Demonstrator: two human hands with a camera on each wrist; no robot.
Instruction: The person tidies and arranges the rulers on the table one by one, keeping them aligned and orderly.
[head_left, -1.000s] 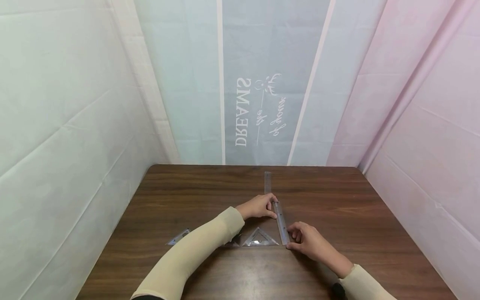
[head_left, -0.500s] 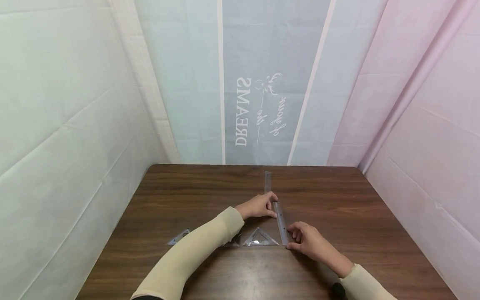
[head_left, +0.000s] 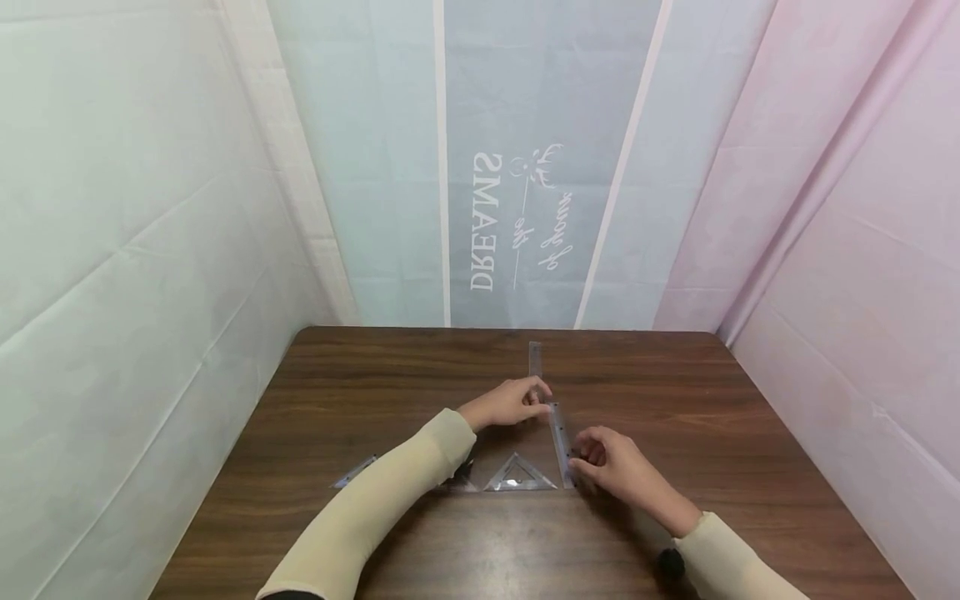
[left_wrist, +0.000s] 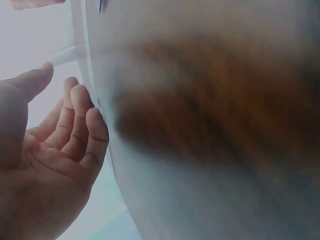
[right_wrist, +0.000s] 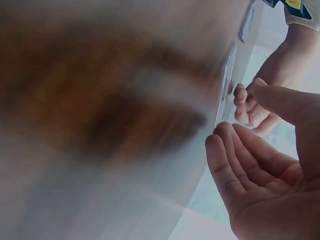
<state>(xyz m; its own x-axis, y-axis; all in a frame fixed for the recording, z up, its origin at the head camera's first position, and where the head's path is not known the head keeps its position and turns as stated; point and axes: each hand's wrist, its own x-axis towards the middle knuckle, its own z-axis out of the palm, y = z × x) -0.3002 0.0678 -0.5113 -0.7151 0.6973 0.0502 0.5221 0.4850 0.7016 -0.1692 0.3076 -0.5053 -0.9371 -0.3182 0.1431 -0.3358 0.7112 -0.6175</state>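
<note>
A clear ruler (head_left: 561, 442) lies lengthwise on the table between my hands in the head view. My left hand (head_left: 512, 402) is at its far end, thumb beside the edge, fingers loosely bent. My right hand (head_left: 617, 467) is beside its near end, thumb overlapping the edge in view. The wrist views show the left hand (left_wrist: 60, 145) and right hand (right_wrist: 260, 170) with thumb apart from fingers, nothing gripped. A second clear ruler (head_left: 535, 358) lies farther back, partly behind the left fingers. A clear triangular set square (head_left: 519, 477) lies left of the nearer ruler.
Another clear piece (head_left: 463, 479) shows partly behind the left sleeve (head_left: 405, 467). Farther left lies a clear set square (head_left: 356, 472), also partly covered by that arm. The brown wooden table (head_left: 720, 417) ends at a printed curtain (head_left: 390, 167) behind.
Both hands have shifted slightly away from me and loosened off the nearer ruler. The right thumb has moved up from the ruler's near corner. The rulers and set squares keep their places.
</note>
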